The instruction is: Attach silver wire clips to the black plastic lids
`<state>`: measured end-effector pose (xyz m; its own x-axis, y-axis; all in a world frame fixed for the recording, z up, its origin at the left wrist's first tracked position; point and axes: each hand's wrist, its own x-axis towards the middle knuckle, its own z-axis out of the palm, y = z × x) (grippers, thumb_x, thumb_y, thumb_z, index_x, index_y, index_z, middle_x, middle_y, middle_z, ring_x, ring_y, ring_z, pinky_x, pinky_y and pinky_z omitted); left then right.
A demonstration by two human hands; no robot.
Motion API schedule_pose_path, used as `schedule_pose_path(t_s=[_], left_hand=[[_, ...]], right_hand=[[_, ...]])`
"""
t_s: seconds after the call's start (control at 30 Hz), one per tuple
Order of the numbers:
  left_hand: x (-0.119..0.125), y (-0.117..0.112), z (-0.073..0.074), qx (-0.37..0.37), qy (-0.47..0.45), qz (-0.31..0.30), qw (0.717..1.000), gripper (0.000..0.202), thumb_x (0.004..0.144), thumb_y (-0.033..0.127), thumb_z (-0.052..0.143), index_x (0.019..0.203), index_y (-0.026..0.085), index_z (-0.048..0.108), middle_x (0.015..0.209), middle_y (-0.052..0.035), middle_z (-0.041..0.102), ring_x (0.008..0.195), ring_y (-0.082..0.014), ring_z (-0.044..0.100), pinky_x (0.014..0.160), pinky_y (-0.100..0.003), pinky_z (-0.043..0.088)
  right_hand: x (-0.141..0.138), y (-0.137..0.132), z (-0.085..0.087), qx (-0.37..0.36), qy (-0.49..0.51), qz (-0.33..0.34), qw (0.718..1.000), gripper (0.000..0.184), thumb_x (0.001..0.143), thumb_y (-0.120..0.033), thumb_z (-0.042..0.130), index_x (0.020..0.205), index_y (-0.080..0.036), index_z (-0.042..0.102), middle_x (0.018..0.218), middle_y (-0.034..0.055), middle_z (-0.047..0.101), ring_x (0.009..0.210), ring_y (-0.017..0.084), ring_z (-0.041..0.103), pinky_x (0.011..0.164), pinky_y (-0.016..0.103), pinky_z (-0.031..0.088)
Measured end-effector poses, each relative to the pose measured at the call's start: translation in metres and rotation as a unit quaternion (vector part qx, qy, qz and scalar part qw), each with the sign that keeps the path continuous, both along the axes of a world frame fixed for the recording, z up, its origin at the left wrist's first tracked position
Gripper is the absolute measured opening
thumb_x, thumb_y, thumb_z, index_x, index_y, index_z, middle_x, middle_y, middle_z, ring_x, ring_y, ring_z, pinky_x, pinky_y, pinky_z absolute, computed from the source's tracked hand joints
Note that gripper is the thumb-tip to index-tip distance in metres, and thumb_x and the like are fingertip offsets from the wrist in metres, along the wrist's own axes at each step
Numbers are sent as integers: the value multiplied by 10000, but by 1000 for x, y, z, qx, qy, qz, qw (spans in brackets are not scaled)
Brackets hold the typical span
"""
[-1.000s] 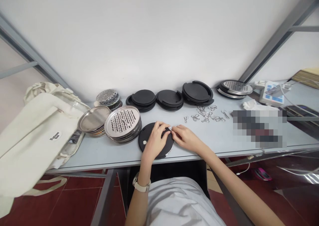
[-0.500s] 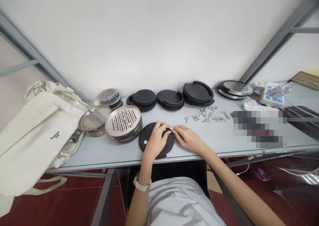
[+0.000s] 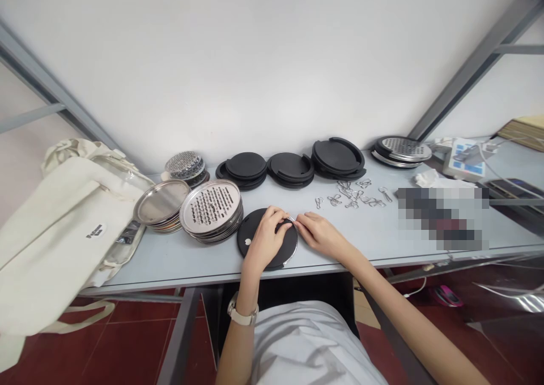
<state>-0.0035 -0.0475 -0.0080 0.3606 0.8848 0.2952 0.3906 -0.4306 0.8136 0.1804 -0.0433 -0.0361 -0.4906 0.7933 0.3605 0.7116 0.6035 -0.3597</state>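
Left hand (image 3: 264, 239) gripping black disc (image 3: 250, 231) | right hand (image 3: 319, 235) pinching wire clip (image 3: 291, 219) at its rim

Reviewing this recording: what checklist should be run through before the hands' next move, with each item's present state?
1. Disc lies flat on the table: ok.
2. Left hand rests on the disc: ok.
3. Right hand pinches a clip at the disc's edge: ok.
4. Clip seated on the disc's rim: cannot tell, too small.
5. Spare clips lie loose on the table beyond the right hand: ok.
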Motion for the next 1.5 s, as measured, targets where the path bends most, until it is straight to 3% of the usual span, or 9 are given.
schedule_pose_path(t_s=[0.33,0.73,0.93,1.27,1.5], left_hand=[[0,-1,2,24,25,-4,999,169,911,125,475,938,207,620,1003,-37,536,987,-179,558,943,-337,434],[-1,-2,-3,3,43,17,999,230,913,174,507,1131,243,518,1136,-48,517,987,-180,606,886,-340,482],[-1,-2,-1,-1,37,12,999,214,917,157,490,1109,239,533,1133,-48,513,1007,-180,598,905,-345,483],[-1,-2,0,18,44,3,999,276,916,155,478,1150,257,582,1101,-61,532,1049,-208,573,953,-383,465],[0,0,4,46,50,-14,998,271,909,108,465,1094,249,604,1113,-33,607,1074,-191,552,995,-373,410]], right_hand=[[3,-1,6,-6,44,-23,999,263,983,-230,331,748,-208,445,662,14,465,628,174,470,610,283,374],[-1,0,9,2,87,-66,994,256,972,-233,349,730,-218,431,657,24,500,627,183,498,605,283,390],[-3,1,0,-11,10,-27,1000,261,986,-243,357,757,-205,474,660,16,495,630,177,499,635,283,394],[-5,3,1,-9,13,-17,1000,221,981,-236,374,849,-182,543,692,33,541,646,181,520,620,279,388],[-3,0,4,-15,29,15,999,201,960,-222,395,793,-194,503,677,21,524,649,170,493,619,275,379]])
